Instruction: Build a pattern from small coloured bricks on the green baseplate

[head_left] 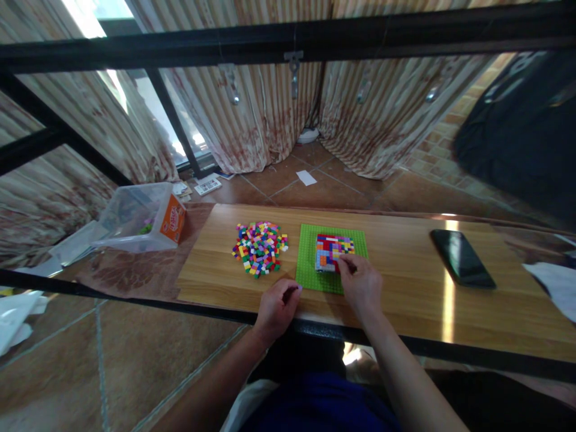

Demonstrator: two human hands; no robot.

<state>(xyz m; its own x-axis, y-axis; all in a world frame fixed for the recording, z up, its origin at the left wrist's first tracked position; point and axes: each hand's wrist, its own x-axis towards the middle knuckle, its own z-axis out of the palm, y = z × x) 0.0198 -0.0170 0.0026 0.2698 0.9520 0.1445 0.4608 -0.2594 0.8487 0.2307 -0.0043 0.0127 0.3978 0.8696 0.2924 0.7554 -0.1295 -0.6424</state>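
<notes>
A green studded baseplate (309,240) lies on the wooden board, bearing a block (324,259) built of many-coloured toy bricks. My right hand (363,287) reaches over the plate, thumb and forefinger pinched together at the block's right front part; whatever is between those fingertips is hidden. At the plate's front left corner rests my left hand (278,307), its fingers curled closed, with a tiny purple brick (300,288) showing at the fingertips. Left of the plate is a loose pile of small coloured bricks (260,247).
A clear plastic box (130,240) with an orange label stands left of the wooden board (396,306). On the right lie a dark phone (463,258) and white paper (555,288). A black bar (270,45) crosses in front of the curtains.
</notes>
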